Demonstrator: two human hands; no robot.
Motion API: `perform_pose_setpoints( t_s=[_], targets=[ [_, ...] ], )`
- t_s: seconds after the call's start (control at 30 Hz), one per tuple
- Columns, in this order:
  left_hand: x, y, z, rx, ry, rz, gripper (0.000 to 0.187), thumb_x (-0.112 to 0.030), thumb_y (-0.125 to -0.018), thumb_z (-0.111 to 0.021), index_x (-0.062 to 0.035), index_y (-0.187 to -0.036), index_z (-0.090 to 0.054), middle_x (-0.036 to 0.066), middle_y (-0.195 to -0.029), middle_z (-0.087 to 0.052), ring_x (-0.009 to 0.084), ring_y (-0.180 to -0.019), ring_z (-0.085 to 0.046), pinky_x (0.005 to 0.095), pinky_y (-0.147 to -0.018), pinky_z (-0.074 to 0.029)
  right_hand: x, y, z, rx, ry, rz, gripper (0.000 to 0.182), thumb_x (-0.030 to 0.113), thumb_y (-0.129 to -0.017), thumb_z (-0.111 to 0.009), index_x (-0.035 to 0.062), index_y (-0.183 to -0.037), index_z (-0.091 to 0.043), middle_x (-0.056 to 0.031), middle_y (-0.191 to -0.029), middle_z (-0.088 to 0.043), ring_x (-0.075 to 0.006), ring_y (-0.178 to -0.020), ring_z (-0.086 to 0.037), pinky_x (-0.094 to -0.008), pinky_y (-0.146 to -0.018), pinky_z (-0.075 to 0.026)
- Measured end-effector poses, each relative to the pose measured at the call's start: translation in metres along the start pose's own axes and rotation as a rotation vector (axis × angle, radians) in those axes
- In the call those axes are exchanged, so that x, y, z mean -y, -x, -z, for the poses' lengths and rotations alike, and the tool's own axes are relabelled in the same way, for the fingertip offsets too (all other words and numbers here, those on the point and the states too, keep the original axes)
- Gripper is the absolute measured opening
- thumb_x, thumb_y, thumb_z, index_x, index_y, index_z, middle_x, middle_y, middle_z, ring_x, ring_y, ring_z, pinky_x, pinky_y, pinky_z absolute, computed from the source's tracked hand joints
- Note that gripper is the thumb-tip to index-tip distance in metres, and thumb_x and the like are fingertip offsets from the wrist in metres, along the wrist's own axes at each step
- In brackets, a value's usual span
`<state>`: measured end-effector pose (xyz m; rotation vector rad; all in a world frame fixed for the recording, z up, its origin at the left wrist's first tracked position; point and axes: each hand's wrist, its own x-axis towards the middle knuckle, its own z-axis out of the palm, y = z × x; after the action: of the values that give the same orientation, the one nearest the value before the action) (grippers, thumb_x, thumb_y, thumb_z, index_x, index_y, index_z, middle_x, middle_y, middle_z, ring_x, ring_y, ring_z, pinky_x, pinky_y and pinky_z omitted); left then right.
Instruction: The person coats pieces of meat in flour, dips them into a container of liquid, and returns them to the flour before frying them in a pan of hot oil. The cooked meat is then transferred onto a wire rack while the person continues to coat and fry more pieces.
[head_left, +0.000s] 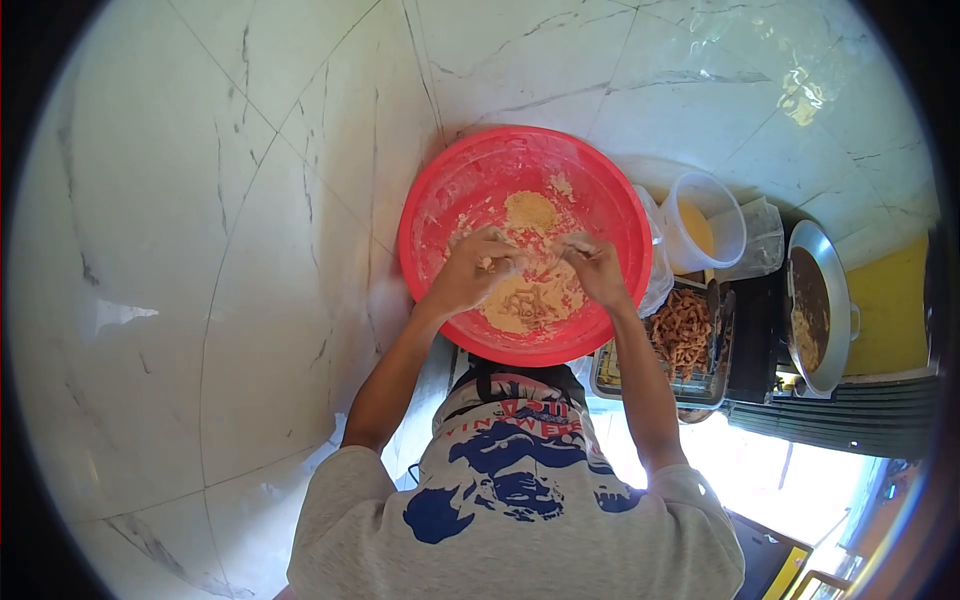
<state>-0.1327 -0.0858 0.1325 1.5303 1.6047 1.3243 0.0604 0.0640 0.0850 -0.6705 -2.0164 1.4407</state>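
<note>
A large red basin (425,215) holds pale flour, with a tan crumbly mound (530,211) toward its back and floured strips (535,303) near its front. Over the basin's left part is my left hand (480,268), its fingers curled and pinched together, dusted with flour. My right hand (592,266) faces it from the right, also with bent fingers closed at the tips. The two hands are a short gap apart. Whatever small thing lies between the fingertips of either hand is too small to make out.
Right of the basin are a clear plastic tub (728,222) with yellow liquid and a tray (715,392) of browned fried strips. Farther right, a wide metal pan (840,345) holds dark oil and frying pieces. Marbled tile walls (150,250) rise behind and to the left.
</note>
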Motion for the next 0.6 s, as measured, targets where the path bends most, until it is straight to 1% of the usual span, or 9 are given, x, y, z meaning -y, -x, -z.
perform_pose_setpoints(
  t_s=[0.07, 0.17, 0.27, 0.37, 0.47, 0.57, 0.6],
  targets=[
    [0.012, 0.002, 0.005, -0.019, 0.142, 0.095, 0.02, -0.019, -0.092, -0.07, -0.0012, -0.102, -0.074, 0.004, -0.088, -0.064, 0.0121, -0.078, -0.06, 0.0279, -0.072, -0.048, -0.009, -0.003, 0.006, -0.078, -0.016, -0.094, 0.017, 0.007, -0.088, -0.069, 0.0067, -0.104, -0.075, -0.0118, -0.093, -0.073, -0.0206, -0.08, -0.068, -0.0329, -0.074, -0.053],
    [0.009, 0.002, 0.006, -0.012, 0.262, 0.275, 0.018, -0.017, -0.093, -0.068, -0.0028, -0.101, -0.075, 0.004, -0.082, -0.064, 0.0106, -0.076, -0.058, 0.0266, -0.067, -0.045, 0.0, -0.001, 0.005, 0.132, 0.26, -0.029, 0.018, 0.013, -0.089, -0.071, 0.0055, -0.104, -0.075, -0.014, -0.094, -0.073, -0.0201, -0.076, -0.068, -0.0323, -0.072, -0.053],
    [0.014, 0.001, -0.002, -0.07, 0.341, 0.241, 0.019, -0.016, -0.094, -0.068, -0.0002, -0.101, -0.075, 0.003, -0.081, -0.065, 0.0069, -0.07, -0.054, 0.0241, -0.061, -0.042, -0.003, 0.0, 0.003, 0.397, 0.498, -0.173, 0.024, 0.019, -0.088, -0.072, 0.0036, -0.107, -0.073, -0.0153, -0.093, -0.072, -0.0202, -0.078, -0.068, -0.0323, -0.072, -0.052],
    [0.029, 0.003, -0.002, -0.07, 0.434, 0.324, 0.019, -0.015, -0.094, -0.068, 0.0013, -0.101, -0.074, 0.003, -0.081, -0.066, 0.0051, -0.069, -0.055, 0.0226, -0.06, -0.042, -0.006, 0.006, -0.004, 0.247, 0.51, 0.005, 0.031, 0.021, -0.084, -0.077, 0.0046, -0.11, -0.072, -0.0141, -0.096, -0.073, -0.0209, -0.082, -0.069, -0.0332, -0.074, -0.052],
    [0.025, 0.001, 0.002, -0.078, 0.436, 0.295, 0.02, -0.015, -0.093, -0.069, -0.0001, -0.106, -0.074, 0.006, -0.091, -0.071, 0.0095, -0.079, -0.062, 0.0253, -0.07, -0.05, 0.022, 0.003, -0.006, 0.112, 0.23, 0.036, 0.037, 0.019, -0.081, -0.081, 0.0054, -0.114, -0.07, -0.0132, -0.098, -0.073, -0.0204, -0.086, -0.069, -0.0326, -0.078, -0.053],
    [0.013, -0.002, 0.001, -0.049, 0.355, 0.341, 0.02, -0.016, -0.092, -0.071, -0.0007, -0.105, -0.075, 0.003, -0.087, -0.069, 0.0069, -0.071, -0.058, 0.0228, -0.063, -0.046, 0.058, 0.001, -0.018, 0.06, 0.16, 0.1, 0.046, 0.016, -0.079, -0.082, 0.0058, -0.12, -0.066, -0.0125, -0.099, -0.073, -0.0189, -0.09, -0.07, -0.0325, -0.082, -0.053],
    [0.01, -0.004, -0.001, -0.054, 0.375, 0.312, 0.021, -0.017, -0.092, -0.071, -0.001, -0.105, -0.075, 0.002, -0.085, -0.068, 0.006, -0.069, -0.056, 0.0218, -0.061, -0.044, 0.059, 0.002, -0.024, 0.035, 0.176, 0.125, 0.046, 0.015, -0.079, -0.082, 0.0054, -0.121, -0.064, -0.0122, -0.099, -0.073, -0.0189, -0.09, -0.07, -0.0325, -0.083, -0.054]
  ],
)
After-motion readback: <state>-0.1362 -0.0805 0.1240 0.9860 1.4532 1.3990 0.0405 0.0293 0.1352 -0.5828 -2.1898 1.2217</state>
